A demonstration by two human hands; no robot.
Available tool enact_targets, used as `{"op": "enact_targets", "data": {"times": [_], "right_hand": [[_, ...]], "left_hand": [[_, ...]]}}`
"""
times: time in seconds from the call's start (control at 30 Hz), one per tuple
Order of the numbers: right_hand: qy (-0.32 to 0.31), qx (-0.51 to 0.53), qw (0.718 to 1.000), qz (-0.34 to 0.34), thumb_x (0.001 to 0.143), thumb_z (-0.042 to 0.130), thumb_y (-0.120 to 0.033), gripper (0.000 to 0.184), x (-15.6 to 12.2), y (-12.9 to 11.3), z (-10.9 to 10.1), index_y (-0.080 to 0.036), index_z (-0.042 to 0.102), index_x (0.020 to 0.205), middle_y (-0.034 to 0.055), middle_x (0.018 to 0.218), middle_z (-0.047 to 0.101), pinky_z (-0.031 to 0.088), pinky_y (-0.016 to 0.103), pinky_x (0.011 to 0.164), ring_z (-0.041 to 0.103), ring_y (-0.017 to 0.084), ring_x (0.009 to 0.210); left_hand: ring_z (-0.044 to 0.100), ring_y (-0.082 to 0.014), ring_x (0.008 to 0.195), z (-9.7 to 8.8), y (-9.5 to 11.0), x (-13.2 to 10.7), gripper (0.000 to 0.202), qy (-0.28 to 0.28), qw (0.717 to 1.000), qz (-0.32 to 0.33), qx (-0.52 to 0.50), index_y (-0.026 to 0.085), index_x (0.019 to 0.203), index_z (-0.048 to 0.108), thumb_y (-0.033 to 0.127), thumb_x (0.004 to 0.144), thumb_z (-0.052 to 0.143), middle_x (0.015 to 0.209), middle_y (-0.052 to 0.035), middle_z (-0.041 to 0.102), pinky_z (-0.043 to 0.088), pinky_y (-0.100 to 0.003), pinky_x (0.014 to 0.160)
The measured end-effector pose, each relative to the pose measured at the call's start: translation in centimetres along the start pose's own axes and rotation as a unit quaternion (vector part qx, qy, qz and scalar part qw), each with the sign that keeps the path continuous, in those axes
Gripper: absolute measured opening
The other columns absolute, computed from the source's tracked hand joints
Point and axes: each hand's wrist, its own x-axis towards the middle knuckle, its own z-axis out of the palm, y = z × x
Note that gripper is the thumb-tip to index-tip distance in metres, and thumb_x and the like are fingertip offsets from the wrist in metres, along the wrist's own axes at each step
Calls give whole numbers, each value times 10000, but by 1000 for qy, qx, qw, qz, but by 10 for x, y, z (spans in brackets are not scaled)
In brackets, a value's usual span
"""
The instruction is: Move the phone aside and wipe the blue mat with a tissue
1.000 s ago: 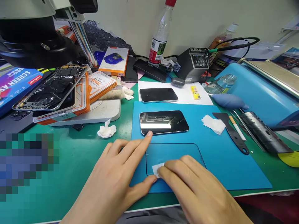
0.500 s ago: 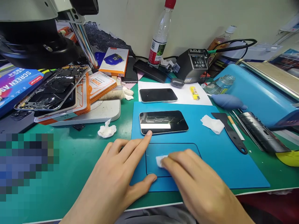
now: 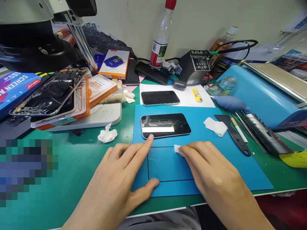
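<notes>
A clear glass panel with a thin black border (image 3: 168, 166) lies flat on the blue mat (image 3: 254, 179). My right hand (image 3: 211, 169) pinches a small white tissue (image 3: 177, 148) against the panel's far edge. At the panel's left end rests my left hand (image 3: 120, 175), fingers spread, with the thumb by the near left corner and the index fingertip by the phone. That phone (image 3: 165, 125), with a glossy dark screen, lies just beyond the panel. Further back, a second phone (image 3: 160, 97) lies on white paper (image 3: 184, 95).
On the right lie a folded tissue (image 3: 216, 126), a black spatula (image 3: 236, 137), tweezers and a blue air blower (image 3: 231, 103). Crumpled tissue (image 3: 107, 133) sits left of the mat. Stacked boxes (image 3: 81, 99) and a microscope head (image 3: 31, 41) crowd the left. A bottle (image 3: 159, 44) stands behind.
My right hand has slid the tissue to the right and away from me, up to the panel's far edge. My left hand stays at the left end. The view has shifted slightly.
</notes>
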Motion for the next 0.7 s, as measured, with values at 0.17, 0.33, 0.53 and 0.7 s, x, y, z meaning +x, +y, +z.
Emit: {"op": "enact_targets", "data": {"times": [0.17, 0.33, 0.53, 0.7], "right_hand": [[3, 66, 997, -41, 1149, 391, -85, 274, -9, -36, -2, -35, 647, 1233, 118, 1000, 615, 408, 379, 798, 545, 230, 905], [-18, 49, 999, -13, 1160, 402, -99, 275, -19, -16, -8, -56, 647, 1278, 119, 1080, 621, 424, 376, 879, 560, 234, 988], [-2, -39, 999, 29, 1125, 464, -43, 226, -23, 16, -10, -76, 666, 1221, 92, 1094, 612, 429, 360, 921, 562, 215, 978], [-2, -2, 1000, 14, 1131, 465, -49, 235, -22, 3, -8, -67, 652, 1272, 108, 1124, 610, 432, 351, 906, 556, 213, 993]], "left_hand": [[562, -234, 1166, -2, 0, 0, 873, 7, 1000, 12, 11, 243, 1718, 252, 433, 1006, 720, 1426, 22, 706, 505, -355, 990], [579, -235, 1155, -3, -1, 1, 873, 14, 999, 23, 23, 205, 1697, 304, 432, 982, 749, 1403, 8, 722, 506, -345, 986], [585, -245, 1160, -3, -1, 1, 862, 16, 999, 23, 31, 217, 1707, 290, 456, 1000, 721, 1419, 13, 722, 514, -355, 968], [600, -241, 1143, -2, -2, 1, 878, 15, 999, 21, 31, 232, 1718, 265, 462, 1002, 718, 1390, 17, 734, 519, -355, 971]]}}
